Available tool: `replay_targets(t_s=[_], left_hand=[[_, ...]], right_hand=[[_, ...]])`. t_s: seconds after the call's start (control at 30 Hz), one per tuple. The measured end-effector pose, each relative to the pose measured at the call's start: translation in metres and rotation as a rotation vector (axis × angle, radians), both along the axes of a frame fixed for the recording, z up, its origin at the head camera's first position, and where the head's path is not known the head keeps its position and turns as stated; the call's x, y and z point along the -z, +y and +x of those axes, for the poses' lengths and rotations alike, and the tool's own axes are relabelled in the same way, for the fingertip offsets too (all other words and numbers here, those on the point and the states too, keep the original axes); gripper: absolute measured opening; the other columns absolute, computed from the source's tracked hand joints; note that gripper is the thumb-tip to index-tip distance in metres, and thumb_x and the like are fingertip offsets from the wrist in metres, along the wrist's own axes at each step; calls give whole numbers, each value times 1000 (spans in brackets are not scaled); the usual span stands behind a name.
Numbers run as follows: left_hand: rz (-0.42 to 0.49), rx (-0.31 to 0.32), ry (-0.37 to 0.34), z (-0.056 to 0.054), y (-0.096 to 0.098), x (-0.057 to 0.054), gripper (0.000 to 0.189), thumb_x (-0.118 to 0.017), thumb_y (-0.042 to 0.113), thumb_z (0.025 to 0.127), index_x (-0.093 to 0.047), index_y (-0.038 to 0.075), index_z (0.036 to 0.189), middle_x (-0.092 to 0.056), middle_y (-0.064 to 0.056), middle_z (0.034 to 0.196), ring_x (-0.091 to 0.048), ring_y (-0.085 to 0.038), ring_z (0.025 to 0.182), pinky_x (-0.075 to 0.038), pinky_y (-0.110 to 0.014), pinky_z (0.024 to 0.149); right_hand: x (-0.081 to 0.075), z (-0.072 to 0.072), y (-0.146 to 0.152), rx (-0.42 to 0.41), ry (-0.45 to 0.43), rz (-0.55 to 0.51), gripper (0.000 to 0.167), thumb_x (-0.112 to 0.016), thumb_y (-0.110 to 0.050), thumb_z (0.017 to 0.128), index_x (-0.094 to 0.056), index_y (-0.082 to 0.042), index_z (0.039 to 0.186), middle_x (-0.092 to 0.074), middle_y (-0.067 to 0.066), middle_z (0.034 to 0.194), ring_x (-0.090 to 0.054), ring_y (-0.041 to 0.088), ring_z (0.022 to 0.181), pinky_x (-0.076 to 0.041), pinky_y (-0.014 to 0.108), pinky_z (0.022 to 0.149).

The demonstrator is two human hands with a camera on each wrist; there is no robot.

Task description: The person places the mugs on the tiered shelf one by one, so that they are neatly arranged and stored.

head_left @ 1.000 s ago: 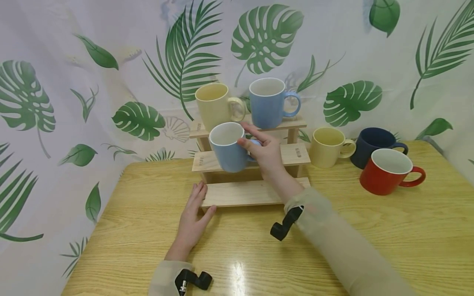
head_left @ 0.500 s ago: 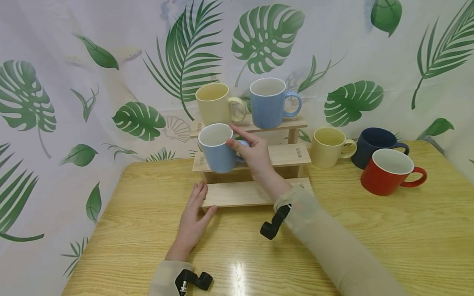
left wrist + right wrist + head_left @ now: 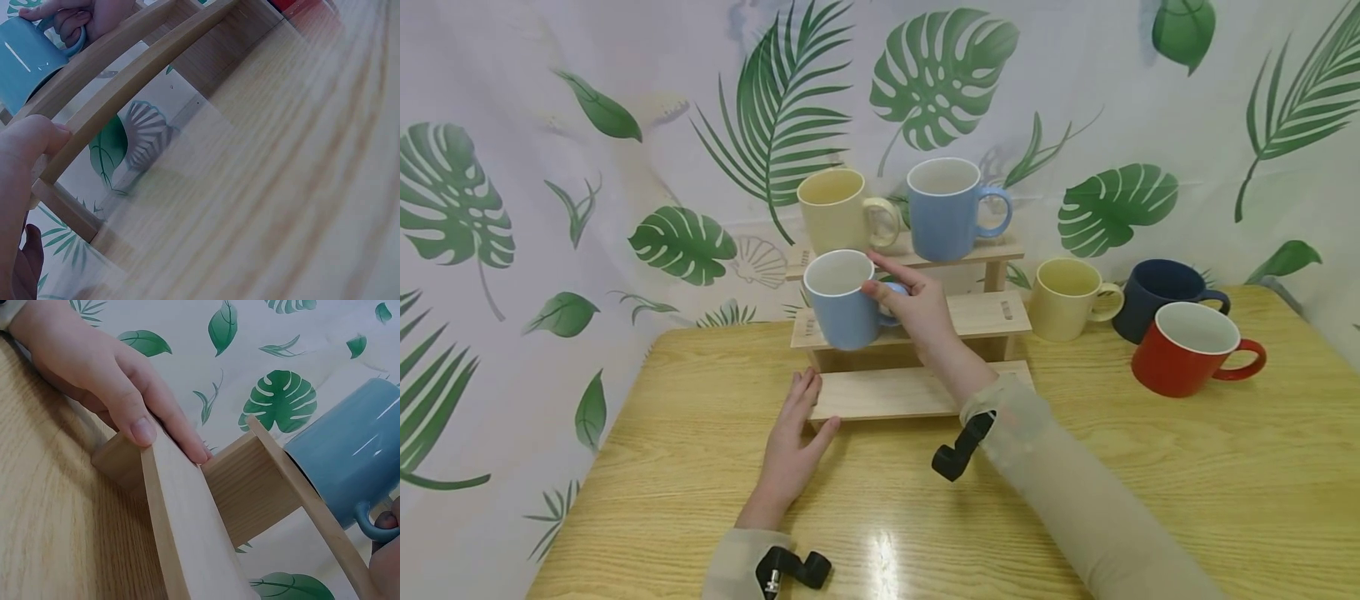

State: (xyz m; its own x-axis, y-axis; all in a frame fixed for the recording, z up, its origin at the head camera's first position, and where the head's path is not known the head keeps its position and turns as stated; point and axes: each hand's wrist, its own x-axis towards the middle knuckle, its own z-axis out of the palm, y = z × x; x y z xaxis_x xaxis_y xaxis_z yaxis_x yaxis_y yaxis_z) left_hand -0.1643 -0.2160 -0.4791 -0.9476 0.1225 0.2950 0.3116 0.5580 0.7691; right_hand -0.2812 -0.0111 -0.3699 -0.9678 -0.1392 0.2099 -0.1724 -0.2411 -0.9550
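Note:
My right hand (image 3: 917, 308) grips the handle of a light blue mug (image 3: 844, 304), which is upright at the left end of the middle step of a three-step wooden stand (image 3: 887, 394). In the right wrist view the base of the blue mug (image 3: 350, 450) is right at the board. My left hand (image 3: 793, 442) rests on the left end of the lowest step, fingers along its side and thumb at its front edge. On the top step behind stand a pale yellow mug (image 3: 833, 212) and another light blue mug (image 3: 946, 212), their handles turned right.
Right of the stand, on the wooden table (image 3: 1150, 483), sit a yellow mug (image 3: 1063, 304), a navy mug (image 3: 1157, 292) and a red mug (image 3: 1183, 354). A leaf-patterned cloth (image 3: 700, 150) hangs close behind the stand.
My right hand has carried the light blue mug leftward along the middle step; in the last half second it has barely moved. My left hand has stayed at the stand's left end.

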Motion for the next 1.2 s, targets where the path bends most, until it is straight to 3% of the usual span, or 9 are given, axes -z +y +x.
replay_targets(t_s=[0.47, 0.6, 0.77, 0.97, 1.2], left_hand=[[-9, -6, -8, 1, 1, -1, 66, -58, 35, 96, -31, 9, 150, -20, -1, 158, -6, -15, 145, -15, -50, 113], [-6, -3, -7, 1, 1, -1, 66, -57, 35, 96, -31, 9, 150, -20, 1, 158, -5, -15, 145, -15, -51, 113], [1, -1, -7, 3, 1, -1, 66, -57, 36, 97, -31, 8, 150, -20, 1, 158, -5, -15, 145, -15, -51, 112], [-4, -1, -14, 3, 3, -1, 66, -56, 38, 97, -30, 10, 151, -19, 2, 158, -4, -14, 145, -15, -51, 112], [-7, -5, -13, 2, 2, -2, 66, -56, 37, 97, -30, 11, 151, -18, 2, 158, -5, -14, 145, -15, -50, 113]], right_hand=[[-3, -4, 8, -54, -29, 98, 71, -76, -49, 67, -61, -23, 132, -53, -6, 137, -43, 12, 128, -37, 43, 103], [-4, -4, 13, -110, -22, 153, 66, -72, -45, 76, -57, -23, 136, -51, -5, 140, -42, 15, 129, -37, 44, 103], [-2, -1, 24, -190, 22, 231, 57, -67, -29, 87, -51, -18, 141, -51, 1, 138, -47, 20, 122, -41, 42, 99], [-1, 13, 43, -171, 63, 346, 63, -70, -24, 88, -43, -17, 145, -49, 9, 137, -48, 25, 124, -44, 37, 98], [0, 32, 73, -116, 134, 346, 60, -70, -16, 88, -45, -8, 142, -51, 10, 135, -48, 21, 126, -42, 29, 100]])
